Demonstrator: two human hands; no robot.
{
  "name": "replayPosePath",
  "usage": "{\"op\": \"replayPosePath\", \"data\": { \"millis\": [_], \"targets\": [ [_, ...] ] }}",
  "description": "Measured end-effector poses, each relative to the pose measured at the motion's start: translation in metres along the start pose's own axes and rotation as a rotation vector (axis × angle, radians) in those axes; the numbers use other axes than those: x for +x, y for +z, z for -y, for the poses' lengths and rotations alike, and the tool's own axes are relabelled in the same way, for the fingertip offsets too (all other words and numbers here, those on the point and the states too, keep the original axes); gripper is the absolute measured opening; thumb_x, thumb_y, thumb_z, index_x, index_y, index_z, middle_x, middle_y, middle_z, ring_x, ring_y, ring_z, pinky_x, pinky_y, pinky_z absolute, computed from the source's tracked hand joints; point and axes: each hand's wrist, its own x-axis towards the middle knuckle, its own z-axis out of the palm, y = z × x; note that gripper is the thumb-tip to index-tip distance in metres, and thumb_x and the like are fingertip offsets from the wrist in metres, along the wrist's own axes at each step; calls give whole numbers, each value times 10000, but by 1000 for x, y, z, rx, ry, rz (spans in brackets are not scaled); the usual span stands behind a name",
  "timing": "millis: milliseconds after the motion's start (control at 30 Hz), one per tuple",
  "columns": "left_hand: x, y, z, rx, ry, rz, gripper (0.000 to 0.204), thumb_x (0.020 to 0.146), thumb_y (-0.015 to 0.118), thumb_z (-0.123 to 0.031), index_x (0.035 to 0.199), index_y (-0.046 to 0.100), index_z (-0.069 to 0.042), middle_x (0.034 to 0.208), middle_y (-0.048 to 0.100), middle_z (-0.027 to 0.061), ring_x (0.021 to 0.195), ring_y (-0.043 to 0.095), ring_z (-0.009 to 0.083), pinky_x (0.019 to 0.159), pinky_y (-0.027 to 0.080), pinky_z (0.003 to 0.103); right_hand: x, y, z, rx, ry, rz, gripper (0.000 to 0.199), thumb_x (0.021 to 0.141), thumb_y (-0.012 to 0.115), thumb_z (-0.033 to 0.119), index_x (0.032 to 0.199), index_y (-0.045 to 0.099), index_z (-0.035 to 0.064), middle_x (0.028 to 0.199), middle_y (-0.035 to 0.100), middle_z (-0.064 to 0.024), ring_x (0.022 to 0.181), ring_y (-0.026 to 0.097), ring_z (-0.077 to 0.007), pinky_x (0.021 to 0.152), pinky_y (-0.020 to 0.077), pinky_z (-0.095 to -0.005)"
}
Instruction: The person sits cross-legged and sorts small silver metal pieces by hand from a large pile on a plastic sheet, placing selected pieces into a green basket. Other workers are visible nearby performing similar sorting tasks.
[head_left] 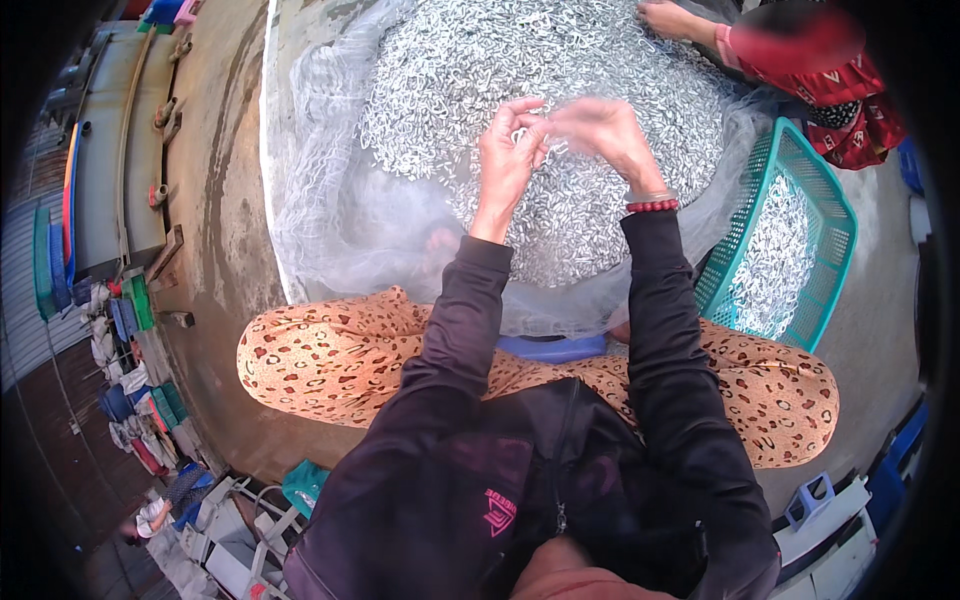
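A broad heap of small silvery fish point(470, 70), many of them curled, lies on a pale mesh net point(320, 190) in front of my crossed legs. Above the middle of the heap, my left hand point(508, 150) is closed in a pinch, with a small pale curled fish point(519, 134) at its fingertips. My right hand point(605, 130), with red beads and a bangle at its wrist, reaches in from the right, close to the left fingertips. Motion smears its fingers, so whether they hold anything does not show.
At my right stands a teal plastic basket point(840, 250) partly filled with the same fish. Another person's hand point(665, 18) touches the heap's far right edge. Something blue point(550, 348) sits under the net before my lap. Pipes point(130, 150) run along the left side.
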Motion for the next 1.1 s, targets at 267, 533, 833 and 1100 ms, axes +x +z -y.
{"op": "replayPosePath", "data": {
  "millis": [267,533,833,1100],
  "targets": [
    [1,0,3,-18,11,-4,311,865,586,-41,1156,488,6,803,598,40,567,504,55,470,386,168,8,0,-8,304,169,30,153,740,718,43,850,647,-35,679,630,-67,526,552,-71,415,373,-185],
    [8,-1,7,-317,-115,24,487,869,595,-71,1287,369,32,831,589,61,654,524,86,550,419,199,12,37,-21,859,-92,-193,89,821,603,-31,907,584,-22,788,614,-78,672,580,-118,562,443,-218],
    [4,-27,-5,-501,-353,109,599,849,597,-3,1348,265,31,774,575,80,636,511,92,503,381,164,12,29,-5,-484,-578,-215,84,723,630,5,803,611,17,751,594,-130,675,598,-247,613,453,-337],
    [6,-49,12,-454,-244,31,215,864,531,-72,1044,535,45,822,553,92,669,507,135,566,416,217,13,-23,-36,631,51,-202,200,857,563,48,1035,594,-39,901,615,-103,824,595,-207,686,473,-299]
  ]
}}
